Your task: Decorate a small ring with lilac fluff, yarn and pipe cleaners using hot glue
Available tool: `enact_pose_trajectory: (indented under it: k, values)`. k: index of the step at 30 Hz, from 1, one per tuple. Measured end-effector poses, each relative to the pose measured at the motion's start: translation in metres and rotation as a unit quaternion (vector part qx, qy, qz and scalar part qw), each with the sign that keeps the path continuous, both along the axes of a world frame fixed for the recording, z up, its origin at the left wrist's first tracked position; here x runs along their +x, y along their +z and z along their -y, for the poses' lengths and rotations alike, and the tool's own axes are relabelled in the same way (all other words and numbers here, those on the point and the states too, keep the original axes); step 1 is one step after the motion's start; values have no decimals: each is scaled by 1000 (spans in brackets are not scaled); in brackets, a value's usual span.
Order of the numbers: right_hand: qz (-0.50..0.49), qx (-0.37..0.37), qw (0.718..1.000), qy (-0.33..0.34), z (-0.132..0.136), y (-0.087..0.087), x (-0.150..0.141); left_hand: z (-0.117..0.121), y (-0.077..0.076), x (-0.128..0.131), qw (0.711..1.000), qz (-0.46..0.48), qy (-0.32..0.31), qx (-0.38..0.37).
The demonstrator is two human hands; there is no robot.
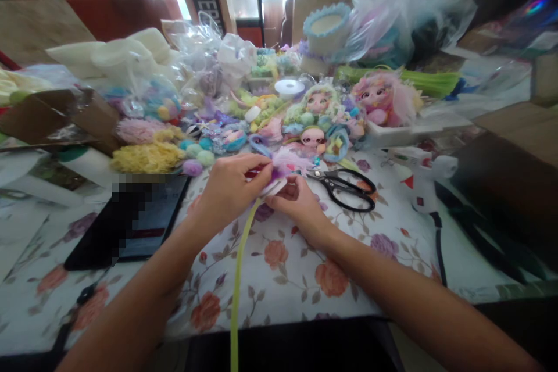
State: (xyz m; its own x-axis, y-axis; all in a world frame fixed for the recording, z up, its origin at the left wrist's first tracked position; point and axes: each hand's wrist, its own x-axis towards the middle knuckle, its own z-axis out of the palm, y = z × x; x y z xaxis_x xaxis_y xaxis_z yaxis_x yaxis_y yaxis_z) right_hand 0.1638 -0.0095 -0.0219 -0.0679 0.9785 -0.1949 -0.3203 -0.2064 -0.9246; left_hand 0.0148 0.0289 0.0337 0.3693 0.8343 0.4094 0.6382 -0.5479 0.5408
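Observation:
Both hands meet over the middle of the table around a small craft piece with a pale pink fluffy tuft (291,161), some purple and a white flat edge. My left hand (233,186) pinches its left side. The fingers of my right hand (303,204) are curled against the white edge from below and the right. A yellow-green strip (238,279) hangs from beneath the piece to the table's front edge; the fingers hide where it joins. Just right of my right hand lie black-handled scissors (353,187).
At the right stands a white hot glue gun (421,177) with a dark cord. A tablet (150,224) lies left. Behind are yellow fluffy yarn (148,156), pom-poms (204,157), a doll face (313,138), a white spool (289,88), a pink-haired doll (379,97) and a cardboard box (65,119).

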Motion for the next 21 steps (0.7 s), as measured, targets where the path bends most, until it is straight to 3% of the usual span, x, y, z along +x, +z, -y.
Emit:
enact_pose_trajectory:
  k: [7,21]
  values:
    - [-2,-5,1000,-3,0,0,0,3,3,-3,999,-8,-13,-34]
    - [2,-3,1000,-3,0,-1,-1,0,-2,-3,1000,-19,-5,2]
